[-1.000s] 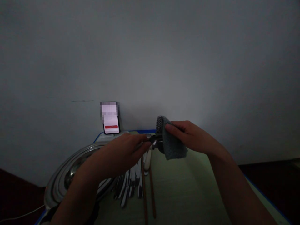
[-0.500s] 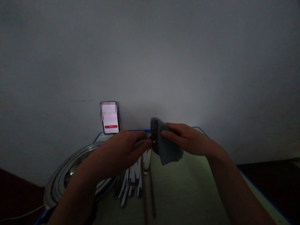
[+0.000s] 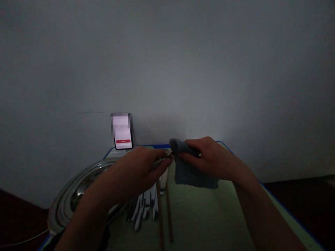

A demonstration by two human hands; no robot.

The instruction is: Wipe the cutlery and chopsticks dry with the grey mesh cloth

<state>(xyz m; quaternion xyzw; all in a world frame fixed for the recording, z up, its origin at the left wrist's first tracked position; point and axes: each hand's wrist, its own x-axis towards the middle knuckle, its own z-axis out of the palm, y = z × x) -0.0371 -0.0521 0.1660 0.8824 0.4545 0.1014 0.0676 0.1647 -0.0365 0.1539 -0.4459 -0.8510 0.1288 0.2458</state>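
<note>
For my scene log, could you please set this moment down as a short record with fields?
Left hand: grips a utensil by its handle
Right hand: holds a grey cloth around the utensil's far end
Left side: round metal basin, partly hidden by the left forearm
Middle: pile of metal cutlery, with two thin brown sticks to its right
Back: phone upright by the wall, screen lit
Surface: pale green table, blue edge
Light: dim
</note>
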